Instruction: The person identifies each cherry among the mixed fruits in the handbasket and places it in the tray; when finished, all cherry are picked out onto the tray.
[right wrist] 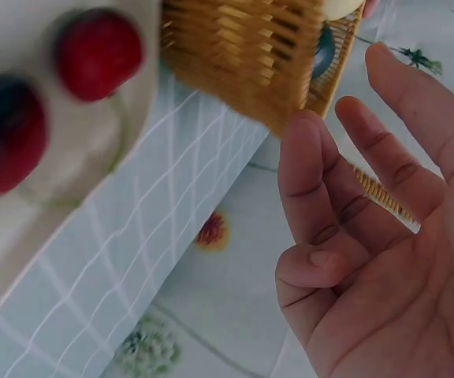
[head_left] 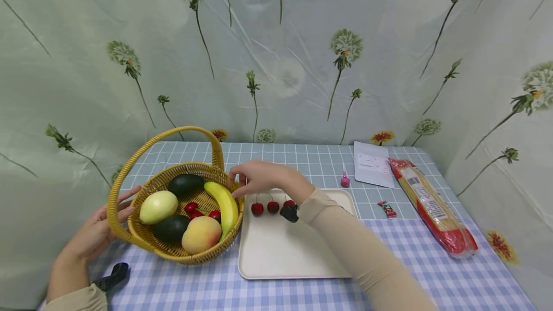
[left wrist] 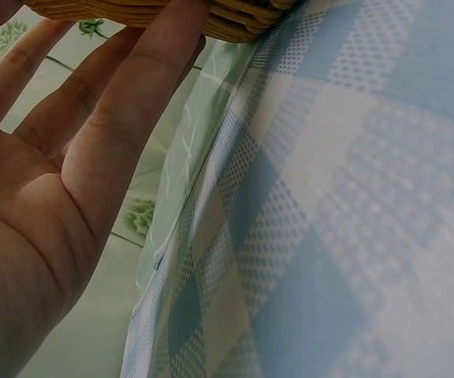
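A yellow wicker basket point(head_left: 194, 259) with a tall arched handle stands at the left of the table. In it lie a banana point(head_left: 225, 208), a peach point(head_left: 201, 235), a pale yellow-green fruit point(head_left: 158, 207), two dark green avocado-like fruits point(head_left: 186, 185) and several red cherries point(head_left: 191, 207). My left hand point(head_left: 97, 232) is at the basket's left side, its long fingers touching the wicker from outside. At the right rim is my right hand point(head_left: 261, 176), fingers loosely bent beside the banana's upper part. Nothing shows within its fingers in the right wrist view.
Right of the basket is a cream tray point(head_left: 276, 258) with several cherries point(head_left: 257, 209) along its far side, partly under my right arm. Farther right lie a pink lollipop point(head_left: 344, 180), a small wrapped candy point(head_left: 387, 209), a white packet point(head_left: 372, 164) and a long red-ended food bag point(head_left: 433, 208).
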The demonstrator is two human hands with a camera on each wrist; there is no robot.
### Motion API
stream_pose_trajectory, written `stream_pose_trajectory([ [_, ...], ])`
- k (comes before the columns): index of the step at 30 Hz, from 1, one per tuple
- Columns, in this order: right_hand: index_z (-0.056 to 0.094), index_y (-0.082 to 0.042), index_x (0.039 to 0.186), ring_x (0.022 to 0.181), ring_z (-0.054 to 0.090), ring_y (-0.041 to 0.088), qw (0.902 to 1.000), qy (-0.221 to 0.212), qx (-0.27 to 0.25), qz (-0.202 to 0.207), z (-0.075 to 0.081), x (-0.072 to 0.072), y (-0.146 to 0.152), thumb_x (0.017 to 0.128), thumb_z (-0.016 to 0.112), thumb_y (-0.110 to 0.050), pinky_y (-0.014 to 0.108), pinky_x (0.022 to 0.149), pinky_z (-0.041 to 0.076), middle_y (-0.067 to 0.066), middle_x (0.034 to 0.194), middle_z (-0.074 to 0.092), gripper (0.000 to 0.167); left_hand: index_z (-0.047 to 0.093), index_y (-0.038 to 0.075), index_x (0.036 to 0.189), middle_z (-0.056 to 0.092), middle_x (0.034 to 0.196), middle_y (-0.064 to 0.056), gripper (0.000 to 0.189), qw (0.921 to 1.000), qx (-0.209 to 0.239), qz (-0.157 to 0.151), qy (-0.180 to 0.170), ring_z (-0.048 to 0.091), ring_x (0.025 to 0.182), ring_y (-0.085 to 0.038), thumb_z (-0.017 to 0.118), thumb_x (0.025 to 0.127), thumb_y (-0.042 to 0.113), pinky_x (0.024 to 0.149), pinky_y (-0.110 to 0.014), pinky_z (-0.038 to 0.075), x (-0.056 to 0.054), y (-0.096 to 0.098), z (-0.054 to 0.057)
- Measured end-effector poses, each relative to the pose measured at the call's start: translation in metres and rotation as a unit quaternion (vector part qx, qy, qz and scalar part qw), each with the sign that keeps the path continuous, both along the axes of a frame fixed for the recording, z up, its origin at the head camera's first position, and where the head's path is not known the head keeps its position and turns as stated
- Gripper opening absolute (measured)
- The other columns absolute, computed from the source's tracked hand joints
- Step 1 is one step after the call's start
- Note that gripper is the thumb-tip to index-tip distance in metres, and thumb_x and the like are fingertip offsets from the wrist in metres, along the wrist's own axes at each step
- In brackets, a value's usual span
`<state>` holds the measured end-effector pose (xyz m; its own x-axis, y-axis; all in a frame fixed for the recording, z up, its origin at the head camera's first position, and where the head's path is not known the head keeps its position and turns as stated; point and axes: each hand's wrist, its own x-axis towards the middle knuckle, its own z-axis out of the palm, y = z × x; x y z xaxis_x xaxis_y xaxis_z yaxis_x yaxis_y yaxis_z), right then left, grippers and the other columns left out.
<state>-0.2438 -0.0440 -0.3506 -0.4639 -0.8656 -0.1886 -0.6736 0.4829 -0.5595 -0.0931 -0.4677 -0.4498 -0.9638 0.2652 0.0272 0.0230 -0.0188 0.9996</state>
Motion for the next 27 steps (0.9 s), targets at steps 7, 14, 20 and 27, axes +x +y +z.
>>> stream_pose_trajectory([
  [7,0.069,-0.011,0.13,0.084,0.056,0.009,0.9989,0.014,0.028,0.036,0.006,0.002,-0.036,0.103,0.075,-0.033,0.02,0.075,0.047,-0.001,0.098,0.065,0.035,0.044,0.024,0.165,0.064,0.146,0.022,0.057,1.0,0.002,-0.002,0.004,0.063,0.127,0.005,0.035,0.115,-0.001,0.087,-0.03,0.063,0.0,0.0,0.0],
  [14,0.07,-0.012,0.135,0.091,0.058,0.01,0.997,0.018,0.06,0.045,0.006,0.005,-0.069,0.103,0.075,-0.033,0.018,0.076,0.05,0.0,0.111,0.067,0.039,0.044,0.024,0.166,0.064,0.146,0.022,0.057,1.0,0.004,-0.004,0.003,0.063,0.127,0.005,0.035,0.115,-0.001,0.088,-0.03,0.063,0.0,0.001,0.0],
  [20,0.069,-0.02,0.138,0.099,0.059,0.008,0.9939,0.013,0.106,0.03,0.003,0.009,-0.097,0.102,0.074,-0.041,0.019,0.084,0.049,-0.004,0.125,0.067,0.042,0.043,0.023,0.166,0.064,0.147,0.021,0.058,0.9998,0.009,-0.013,0.012,0.064,0.128,0.004,0.034,0.115,-0.002,0.088,-0.029,0.063,0.0,0.001,-0.001],
  [27,0.064,-0.026,0.142,0.095,0.066,0.005,0.9856,0.001,0.168,0.018,0.004,0.015,-0.123,0.103,0.071,-0.047,0.018,0.081,0.051,-0.01,0.125,0.062,0.045,0.044,0.023,0.166,0.063,0.147,0.022,0.057,0.9999,0.008,-0.009,0.01,0.063,0.127,0.005,0.034,0.115,-0.002,0.089,-0.028,0.063,0.0,0.001,-0.001],
])
